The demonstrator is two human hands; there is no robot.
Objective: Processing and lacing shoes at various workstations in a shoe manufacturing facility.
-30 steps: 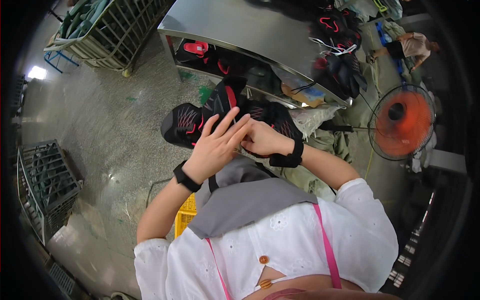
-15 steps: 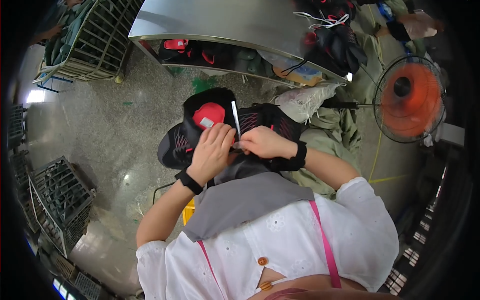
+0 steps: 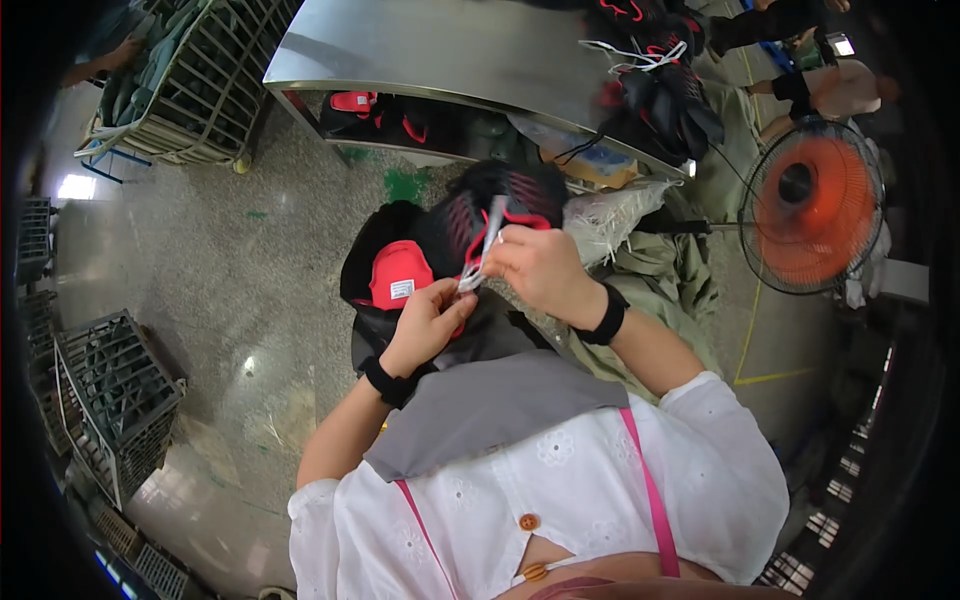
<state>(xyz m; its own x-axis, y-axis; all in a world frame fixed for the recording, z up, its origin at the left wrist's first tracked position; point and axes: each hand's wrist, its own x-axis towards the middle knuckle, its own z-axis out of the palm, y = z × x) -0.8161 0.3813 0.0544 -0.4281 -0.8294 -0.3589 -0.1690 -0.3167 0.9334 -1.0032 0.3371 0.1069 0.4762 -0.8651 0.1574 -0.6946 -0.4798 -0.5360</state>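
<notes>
My left hand (image 3: 430,325) pinches the lower end of a thin white lace-like strip (image 3: 494,222), close to the shoes in front of my lap. My right hand (image 3: 540,268) has closed fingers on the same strip, just to the right and higher. Under the strip is a black shoe (image 3: 480,205) with red lines and red edging, blurred by motion. Beside it on the left lies another black shoe (image 3: 362,240), whose red tongue-like part (image 3: 398,272) bears a small white label. Exactly how the strip runs between my fingers is hidden.
Ahead stands a metal table (image 3: 400,45), with black shoes (image 3: 672,95) on its right end and more on the shelf below. A fan (image 3: 812,205) stands at right, near green cloth (image 3: 665,285). Crates (image 3: 120,390) and a cart (image 3: 200,90) flank the left.
The shoes have shifted and turned, one now lying farther ahead. My right hand has risen and moved right with the strip, while my left hand has turned and lowered slightly.
</notes>
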